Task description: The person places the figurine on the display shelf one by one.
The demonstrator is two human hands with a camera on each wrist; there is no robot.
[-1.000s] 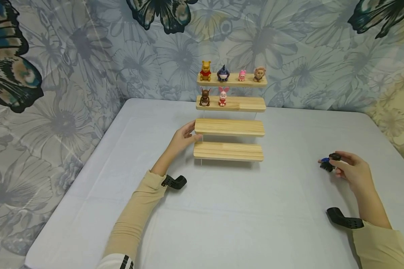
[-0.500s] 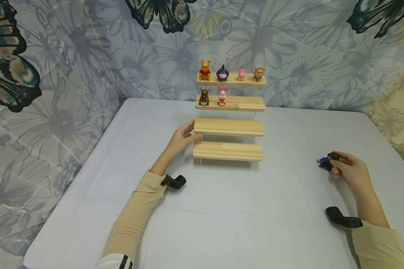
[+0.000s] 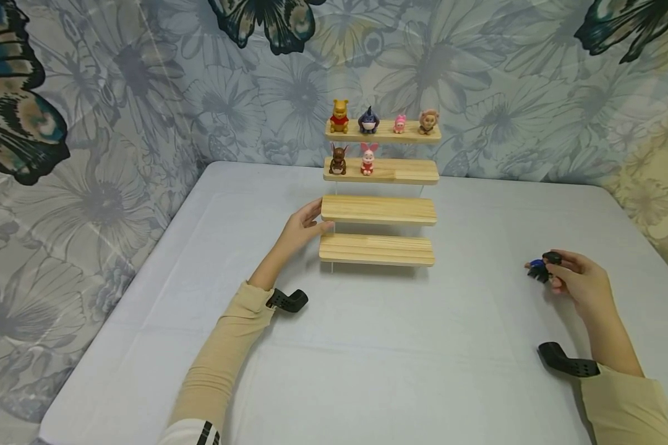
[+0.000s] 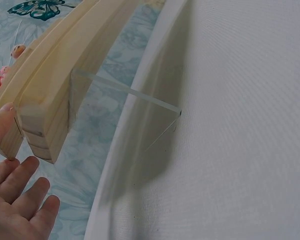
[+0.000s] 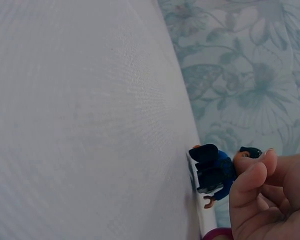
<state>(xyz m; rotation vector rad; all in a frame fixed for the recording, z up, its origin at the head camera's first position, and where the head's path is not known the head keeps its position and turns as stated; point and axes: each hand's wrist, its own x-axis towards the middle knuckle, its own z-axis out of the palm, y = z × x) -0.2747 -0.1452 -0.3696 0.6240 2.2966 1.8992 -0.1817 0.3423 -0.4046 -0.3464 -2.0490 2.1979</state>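
A tiered wooden display shelf (image 3: 381,212) on clear supports stands at the far middle of the table. My left hand (image 3: 302,231) grips its left end, thumb and fingers on either side of a board's end in the left wrist view. At the right, my right hand (image 3: 589,284) pinches a toy minifigure (image 5: 216,169) just above the cloth. The minifigure has a blue torso, black legs and dark hair; thumb and fingers cover part of its head. Near that hand's lower fingers, a magenta thing (image 5: 219,233) shows only partly at the right wrist view's bottom edge.
Several small figurines stand on the top board, among them a yellow bear (image 3: 339,117). On the second board are a brown figurine (image 3: 338,161) and a pink-eared one (image 3: 367,161). A white cloth (image 3: 423,371) covers the table, and a floral backdrop (image 3: 300,93) hangs behind.
Both hands stay in place, the left on the shelf and the right with the minifigure. The head view shifts only very slightly.
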